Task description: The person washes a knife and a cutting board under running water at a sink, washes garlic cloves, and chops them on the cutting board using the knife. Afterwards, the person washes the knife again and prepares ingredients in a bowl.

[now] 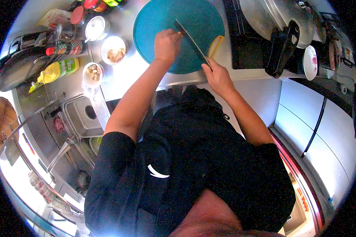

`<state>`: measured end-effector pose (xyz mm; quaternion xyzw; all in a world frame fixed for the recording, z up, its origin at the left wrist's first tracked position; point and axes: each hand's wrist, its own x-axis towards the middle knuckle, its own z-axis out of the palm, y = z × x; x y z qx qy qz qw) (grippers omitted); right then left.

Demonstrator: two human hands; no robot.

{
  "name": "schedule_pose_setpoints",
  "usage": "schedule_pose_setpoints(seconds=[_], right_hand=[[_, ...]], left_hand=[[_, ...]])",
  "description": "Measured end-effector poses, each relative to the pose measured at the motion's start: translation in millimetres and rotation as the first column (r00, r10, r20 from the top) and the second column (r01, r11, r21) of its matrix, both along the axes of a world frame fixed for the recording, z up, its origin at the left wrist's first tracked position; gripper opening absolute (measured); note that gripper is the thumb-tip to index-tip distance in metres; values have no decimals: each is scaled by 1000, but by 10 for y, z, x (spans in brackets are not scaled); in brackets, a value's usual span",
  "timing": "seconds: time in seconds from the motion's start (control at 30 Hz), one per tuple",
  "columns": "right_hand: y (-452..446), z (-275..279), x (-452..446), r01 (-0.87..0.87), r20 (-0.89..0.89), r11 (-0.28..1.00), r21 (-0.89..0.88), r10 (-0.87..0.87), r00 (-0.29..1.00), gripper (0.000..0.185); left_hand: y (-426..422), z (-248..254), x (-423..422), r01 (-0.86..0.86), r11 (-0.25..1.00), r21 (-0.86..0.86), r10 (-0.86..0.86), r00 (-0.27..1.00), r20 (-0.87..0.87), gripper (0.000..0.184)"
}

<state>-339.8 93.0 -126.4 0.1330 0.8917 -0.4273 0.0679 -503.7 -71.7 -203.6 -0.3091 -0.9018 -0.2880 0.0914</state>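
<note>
My right hand (218,78) is closed around the handle of a kitchen knife (194,44). The blade slants up and left over a round teal cutting board (150,19). Close to the blade's far end, my left hand (167,45) has its fingers curled together on the board. A small brownish bit shows at those fingertips, too small and hidden to name. To the right of the knife, a yellow-handled tool (215,46) lies at the board's edge.
Left of the board stand a bowl of pale slices (115,51), a bowl of small chunks (93,75) and a white bowl (97,28). A yellow bottle (53,73) lies near the sink (81,114). A pan with a black handle (283,47) is at right.
</note>
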Motion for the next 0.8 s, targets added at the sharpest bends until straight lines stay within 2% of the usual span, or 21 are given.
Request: schedule_pose_setpoints(seconds=[0.23,0.27,0.33,0.43,0.53,0.73,0.8], right_hand=[[-10,-82,-40,3,9,1000,8,-3,1000,35],[-12,-112,-91,2,10,1000,7,-3,1000,35],[-49,-166,-233,-25,218,998,59,11,976,38],[-103,-174,-348,-24,154,999,42,17,988,40],[-151,-245,-349,-21,53,997,73,17,998,41],[-170,-176,-316,-48,144,988,146,26,989,45],[-148,-187,-287,-49,97,987,151,35,995,45]], left_hand=[[-11,-31,-12,9,999,45,-8,999,-33,3],[-26,-39,-11,27,999,25,-27,1000,2,9],[-36,-23,1,49,999,2,-49,998,39,15],[-10,38,9,36,998,-45,-33,997,69,15],[34,65,19,-4,1000,15,4,1000,5,10],[24,198,62,-41,998,-42,40,999,-16,13],[24,214,43,-34,983,-178,36,999,7,13]])
